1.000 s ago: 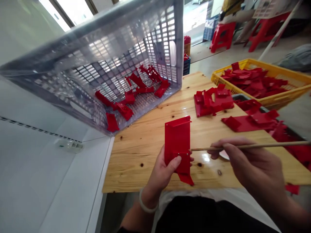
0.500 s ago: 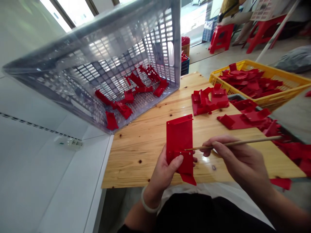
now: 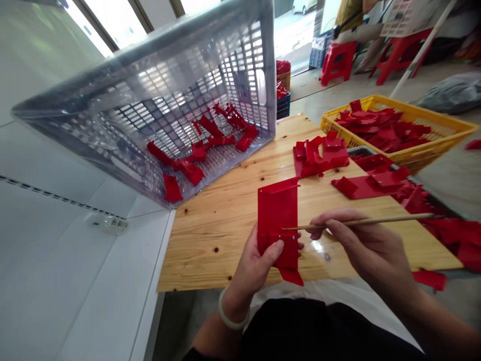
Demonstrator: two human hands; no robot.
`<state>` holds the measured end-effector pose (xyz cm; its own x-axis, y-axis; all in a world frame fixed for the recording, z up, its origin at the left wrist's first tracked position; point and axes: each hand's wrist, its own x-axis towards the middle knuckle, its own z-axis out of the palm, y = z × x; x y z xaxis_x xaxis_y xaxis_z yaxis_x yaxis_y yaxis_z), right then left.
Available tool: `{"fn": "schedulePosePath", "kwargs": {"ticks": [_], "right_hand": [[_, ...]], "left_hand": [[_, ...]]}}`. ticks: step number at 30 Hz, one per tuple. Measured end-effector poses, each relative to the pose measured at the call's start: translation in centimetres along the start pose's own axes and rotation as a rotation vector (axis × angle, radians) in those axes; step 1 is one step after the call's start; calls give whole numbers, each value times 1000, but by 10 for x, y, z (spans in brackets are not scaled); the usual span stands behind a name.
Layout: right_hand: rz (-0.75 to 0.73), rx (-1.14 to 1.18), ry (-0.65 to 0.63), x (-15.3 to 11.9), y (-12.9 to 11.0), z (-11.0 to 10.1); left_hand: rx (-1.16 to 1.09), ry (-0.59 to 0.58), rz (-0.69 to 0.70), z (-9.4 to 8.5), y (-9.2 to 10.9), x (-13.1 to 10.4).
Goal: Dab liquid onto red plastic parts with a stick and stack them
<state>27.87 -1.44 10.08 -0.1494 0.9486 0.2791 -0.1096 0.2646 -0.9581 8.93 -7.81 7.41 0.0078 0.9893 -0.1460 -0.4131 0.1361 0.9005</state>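
My left hand (image 3: 259, 263) grips a flat red panel (image 3: 277, 208) near its lower end, thumb on the front face and fingers behind. The panel has folded flaps at top and bottom and small pale dots near the thumb. Pinched in my right hand (image 3: 361, 245) is a thin wooden stick (image 3: 379, 219), perhaps a brush. Its narrow tip points left and lies at the panel's face just above the dots; I cannot tell whether it touches. More red folded parts (image 3: 319, 154) rest on the wooden table (image 3: 210, 235) beyond my right hand.
A grey plastic-lined crate (image 3: 143, 85) lies tipped on its side at the left, red pieces inside. At right stands a yellow basket (image 3: 447, 138) heaped with red parts; more red parts (image 3: 456, 240) fill a container beside the table. Red stools (image 3: 340, 62) and a seated person are behind.
The stick's tip has shifted slightly left across the panel, with my right hand moving along. My left hand and the panel have hardly moved. The view has turned slightly.
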Motion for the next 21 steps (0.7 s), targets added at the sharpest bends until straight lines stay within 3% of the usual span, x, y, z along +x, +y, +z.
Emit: {"fn": "schedulePosePath", "kwargs": {"ticks": [13, 21], "right_hand": [[-138, -20, -93, 2, 9, -14], [-241, -139, -154, 1, 5, -15]], "left_hand": [[66, -17, 57, 5, 2, -3], [306, 63, 118, 2, 0, -7]]}}
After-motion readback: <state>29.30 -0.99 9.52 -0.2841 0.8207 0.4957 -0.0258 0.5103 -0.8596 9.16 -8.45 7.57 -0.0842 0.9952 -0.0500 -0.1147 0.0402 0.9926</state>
